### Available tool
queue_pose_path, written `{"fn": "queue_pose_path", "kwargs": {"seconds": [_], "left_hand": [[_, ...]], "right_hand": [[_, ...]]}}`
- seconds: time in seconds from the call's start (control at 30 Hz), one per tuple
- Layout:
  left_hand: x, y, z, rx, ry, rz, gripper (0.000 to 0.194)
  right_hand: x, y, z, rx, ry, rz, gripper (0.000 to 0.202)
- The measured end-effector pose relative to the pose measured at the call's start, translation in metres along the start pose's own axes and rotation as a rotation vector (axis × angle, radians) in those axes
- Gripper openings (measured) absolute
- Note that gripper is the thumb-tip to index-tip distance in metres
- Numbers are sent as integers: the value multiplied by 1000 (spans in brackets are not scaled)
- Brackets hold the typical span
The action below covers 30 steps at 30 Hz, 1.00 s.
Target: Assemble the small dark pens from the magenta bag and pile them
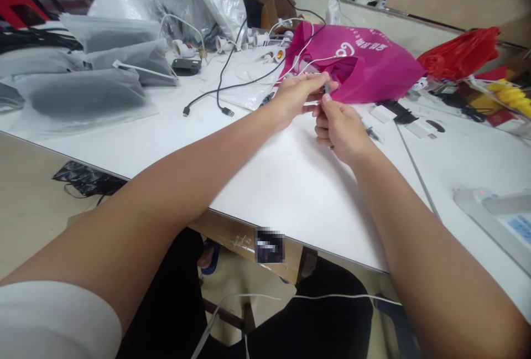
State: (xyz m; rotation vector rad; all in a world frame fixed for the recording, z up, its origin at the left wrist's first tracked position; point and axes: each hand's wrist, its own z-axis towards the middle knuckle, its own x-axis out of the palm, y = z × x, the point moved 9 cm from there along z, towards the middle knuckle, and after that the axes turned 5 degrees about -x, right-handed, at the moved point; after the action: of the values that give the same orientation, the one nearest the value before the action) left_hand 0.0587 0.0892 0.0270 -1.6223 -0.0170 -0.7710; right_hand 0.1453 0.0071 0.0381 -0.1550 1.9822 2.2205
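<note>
Both my hands meet over the white table (282,182), just in front of a magenta bag (373,66) with white lettering. Between them is a small dark grey object (326,89), too small to make out. My right hand (340,126) is closed, its thumb and fingers pinching the lower end of this object. My left hand (296,96) has its thumb and index finger closed at the object's upper end, partly hidden behind it. A black cable (253,81) lies to the left of my left hand, its two plugs on the table.
Grey frosted pouches (83,96) lie at the left, with a black device (186,66) beside them. White lamp sockets (261,39) sit at the back. A red plastic bag (460,55) and small white boxes (421,126) are at the right. A grey-white device (493,220) stands near the right edge.
</note>
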Motion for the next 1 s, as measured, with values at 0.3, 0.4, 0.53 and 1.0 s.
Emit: {"fn": "queue_pose_path", "kwargs": {"seconds": [0.3, 0.4, 0.53, 1.0], "left_hand": [[4, -2, -5, -24, -30, 0, 19], [6, -4, -7, 16, -26, 31, 32], [7, -4, -11, 46, -19, 67, 36], [7, -7, -18, 61, -103, 56, 28]], "right_hand": [[-1, 0, 1, -22, -5, -18, 70], [-3, 0, 1, -20, -8, -22, 69], [-4, 0, 1, -26, -11, -11, 68], [-4, -1, 1, -8, -23, -16, 63]]}}
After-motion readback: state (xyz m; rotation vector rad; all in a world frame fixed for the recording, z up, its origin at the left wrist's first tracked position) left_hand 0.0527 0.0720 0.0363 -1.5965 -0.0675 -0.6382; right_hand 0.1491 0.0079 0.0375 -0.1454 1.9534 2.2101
